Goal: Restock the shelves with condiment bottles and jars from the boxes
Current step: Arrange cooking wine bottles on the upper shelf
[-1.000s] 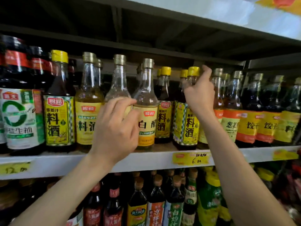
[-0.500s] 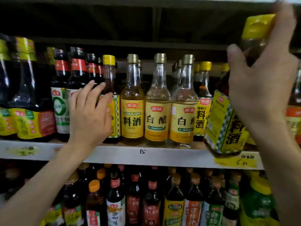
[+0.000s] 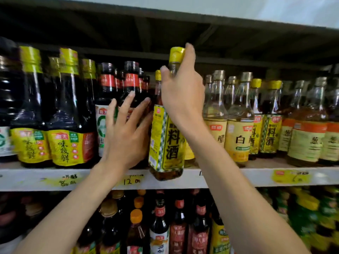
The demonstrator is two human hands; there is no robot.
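Yellow-capped, yellow-labelled glass bottle [image 3: 167,143] is pointing cap-up, nearly vertical; right hand [image 3: 181,96] is gripping its neck, left hand [image 3: 124,136] spreading open beside.

Two hands on show, left hand [image 3: 126,136] and right hand [image 3: 181,96]; one cooking-wine bottle [image 3: 168,143] in the right; front row, from the left: two big dark bottles [image 3: 67,143] with yellow labels fully in view, caps behind them too crowded to count; two red-banded dark bottles [image 3: 108,83]; two white-vinegar bottles [image 3: 238,138] showing their labels; two yellow-capped bottles [image 3: 269,134] beside those; three orange-banded labels [image 3: 308,142] at the far right; lower-row bottles [image 3: 159,228], a blurred crowd, no count possible.
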